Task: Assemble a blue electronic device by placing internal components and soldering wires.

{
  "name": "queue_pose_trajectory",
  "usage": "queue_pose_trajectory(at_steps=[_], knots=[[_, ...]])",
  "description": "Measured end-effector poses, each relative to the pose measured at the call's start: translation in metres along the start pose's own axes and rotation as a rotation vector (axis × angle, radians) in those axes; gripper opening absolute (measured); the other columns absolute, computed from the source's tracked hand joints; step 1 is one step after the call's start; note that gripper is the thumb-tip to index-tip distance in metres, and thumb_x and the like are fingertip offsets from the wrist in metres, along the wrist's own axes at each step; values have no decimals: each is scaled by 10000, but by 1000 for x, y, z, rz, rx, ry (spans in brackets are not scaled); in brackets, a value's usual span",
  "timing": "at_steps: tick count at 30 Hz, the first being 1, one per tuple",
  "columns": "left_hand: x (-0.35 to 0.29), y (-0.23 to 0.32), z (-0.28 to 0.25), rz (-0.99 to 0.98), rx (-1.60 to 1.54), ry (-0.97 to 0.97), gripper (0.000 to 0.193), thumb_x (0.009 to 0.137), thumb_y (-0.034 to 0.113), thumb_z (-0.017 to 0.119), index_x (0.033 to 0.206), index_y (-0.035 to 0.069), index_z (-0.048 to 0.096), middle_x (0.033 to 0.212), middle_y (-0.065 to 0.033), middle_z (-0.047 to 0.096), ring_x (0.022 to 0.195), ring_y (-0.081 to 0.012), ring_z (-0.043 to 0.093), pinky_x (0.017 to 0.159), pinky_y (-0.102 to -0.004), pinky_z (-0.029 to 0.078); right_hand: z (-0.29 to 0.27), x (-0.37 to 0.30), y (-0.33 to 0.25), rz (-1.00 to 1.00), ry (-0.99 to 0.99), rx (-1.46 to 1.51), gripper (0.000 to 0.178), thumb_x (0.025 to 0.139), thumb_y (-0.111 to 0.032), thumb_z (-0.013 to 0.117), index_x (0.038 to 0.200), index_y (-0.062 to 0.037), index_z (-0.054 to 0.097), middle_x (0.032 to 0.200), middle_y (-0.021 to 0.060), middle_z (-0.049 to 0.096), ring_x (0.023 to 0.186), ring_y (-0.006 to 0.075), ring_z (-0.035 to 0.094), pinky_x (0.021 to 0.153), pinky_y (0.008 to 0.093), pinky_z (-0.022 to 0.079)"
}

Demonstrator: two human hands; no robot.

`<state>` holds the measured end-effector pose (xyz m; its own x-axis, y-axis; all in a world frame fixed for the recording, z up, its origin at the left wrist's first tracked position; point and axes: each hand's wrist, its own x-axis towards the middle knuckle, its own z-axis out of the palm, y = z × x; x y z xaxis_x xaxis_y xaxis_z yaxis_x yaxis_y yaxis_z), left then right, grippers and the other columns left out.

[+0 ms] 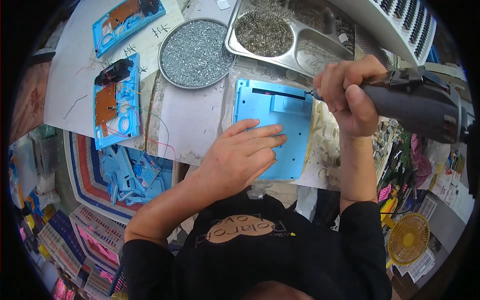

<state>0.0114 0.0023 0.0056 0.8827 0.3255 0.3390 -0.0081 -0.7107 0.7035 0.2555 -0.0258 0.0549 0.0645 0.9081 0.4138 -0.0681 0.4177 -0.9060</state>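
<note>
A flat light-blue plastic housing [287, 142] lies in front of me at the table's near edge. Across its left part rests my left hand [245, 155], fingers stretched out flat on the plastic. My right hand [350, 92] grips a dark electric screwdriver [415, 102], held sideways with its body to the right. The bit's tip meets the housing's upper right corner, by the end of a long black slot [280, 94]. Whether a screw sits under the tip is too small to tell.
Beyond the housing stand a round metal bowl of screws [197, 52] and a steel compartment tray [295, 62] with small springs. Two blue housings with wired boards [117, 102] lie at the left. A bag of blue parts [132, 175] is below them; a yellow fan [409, 239] stands lower right.
</note>
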Motion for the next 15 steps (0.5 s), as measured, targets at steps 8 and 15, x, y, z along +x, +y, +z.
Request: queue_pose_trajectory(at_steps=[8,15], knots=[[-4,-2,0,-8,-102,93,172,825,56,787,970,90,701,1167,-62,749,1204,-228,673,1060,-450,465,1,8,-22,-133,-44,23,393,936,-292,595,1229,-35,542,593,-47,436,510,98,427,592,301,411],[2,8,-16,-93,-160,361,231,823,3,786,1032,76,718,1093,-89,769,1107,-251,723,1091,-482,459,55,3,-67,-49,-145,264,308,912,-358,743,1082,-177,560,638,-93,581,501,45,547,529,208,473]])
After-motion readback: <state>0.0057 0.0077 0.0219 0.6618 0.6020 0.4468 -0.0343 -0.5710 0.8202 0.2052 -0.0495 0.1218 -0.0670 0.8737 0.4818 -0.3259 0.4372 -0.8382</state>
